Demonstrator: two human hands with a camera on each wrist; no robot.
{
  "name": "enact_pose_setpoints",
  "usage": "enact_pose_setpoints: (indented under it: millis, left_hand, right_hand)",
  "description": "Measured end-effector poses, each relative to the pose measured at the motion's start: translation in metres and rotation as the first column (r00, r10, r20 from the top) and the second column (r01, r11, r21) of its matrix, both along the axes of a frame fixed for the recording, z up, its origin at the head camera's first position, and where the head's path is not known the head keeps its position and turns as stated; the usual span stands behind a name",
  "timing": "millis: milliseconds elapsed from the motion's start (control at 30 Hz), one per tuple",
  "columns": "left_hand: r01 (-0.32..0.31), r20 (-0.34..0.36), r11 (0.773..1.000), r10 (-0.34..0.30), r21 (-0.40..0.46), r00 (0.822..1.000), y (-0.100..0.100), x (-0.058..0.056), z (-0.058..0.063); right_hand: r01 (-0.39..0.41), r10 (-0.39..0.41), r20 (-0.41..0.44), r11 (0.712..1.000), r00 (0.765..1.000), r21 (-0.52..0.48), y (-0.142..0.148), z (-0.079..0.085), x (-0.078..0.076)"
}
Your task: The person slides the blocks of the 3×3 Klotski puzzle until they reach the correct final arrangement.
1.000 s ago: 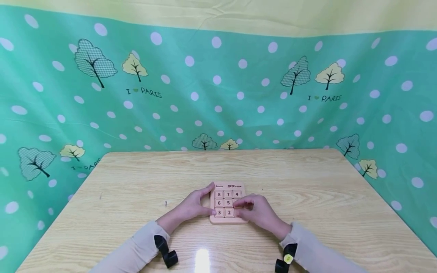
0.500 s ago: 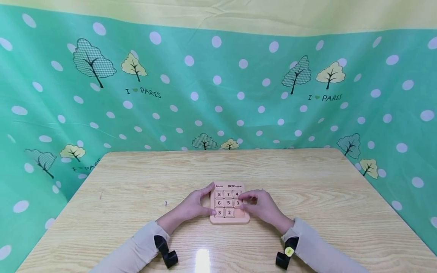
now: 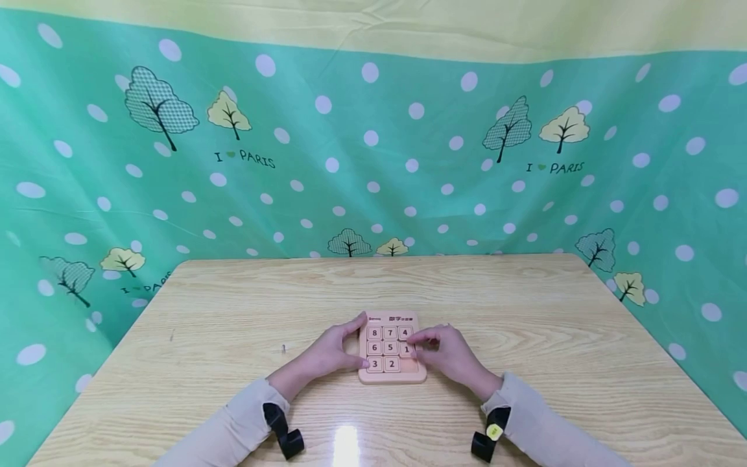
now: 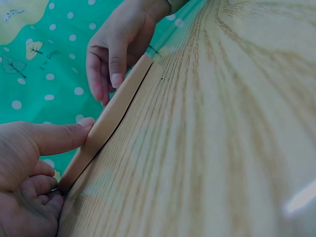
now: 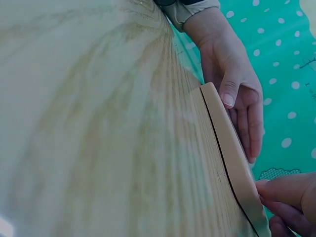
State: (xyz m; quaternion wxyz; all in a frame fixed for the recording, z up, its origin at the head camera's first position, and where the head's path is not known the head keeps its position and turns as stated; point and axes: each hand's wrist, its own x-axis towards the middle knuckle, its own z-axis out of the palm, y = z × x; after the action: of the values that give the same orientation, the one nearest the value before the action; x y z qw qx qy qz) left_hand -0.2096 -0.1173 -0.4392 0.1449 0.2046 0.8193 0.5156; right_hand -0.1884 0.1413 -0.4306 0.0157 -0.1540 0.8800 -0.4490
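A pink sliding number puzzle (image 3: 392,377) lies flat on the table. My left hand (image 3: 329,353) grips its left side, with the thumb at the lower left corner and a finger at the upper left. At its right side, my right hand (image 3: 449,355) holds the 1 tile (image 3: 405,351) between thumb and index fingertip. That tile stands slightly below the 4 tile (image 3: 404,331), and bare tray shows beneath it at the lower right. The other tiles read 8, 7, 6, 5, 3 and 2. Both wrist views show the puzzle's edge (image 4: 116,108) low on the wood.
The wood-grain table (image 3: 262,292) extends around the puzzle. Behind it hangs a green dotted curtain (image 3: 373,162) with printed trees. A black wrist strap (image 3: 283,431) is on the left sleeve and another (image 3: 490,434) on the right.
My right hand has drawn back to the right from the lower right corner, uncovering the 1 tile. That tile has since slid slightly down. The left hand stays put.
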Motion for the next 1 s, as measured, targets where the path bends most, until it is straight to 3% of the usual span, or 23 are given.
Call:
enact_pose_setpoints:
  millis: [633,1000]
  left_hand:
    - [-0.009,-0.011,1.0,0.008,-0.017,1.0,0.002,0.002,-0.002]
    - [-0.006,-0.009,1.0,0.006,0.001,1.0,0.002,0.003,-0.001]
  right_hand:
    - [-0.039,0.038,0.048,0.999,0.998,0.009,0.005,0.001,0.016]
    - [-0.007,0.008,0.052,1.0,0.999,-0.011,0.001,0.0,0.009]
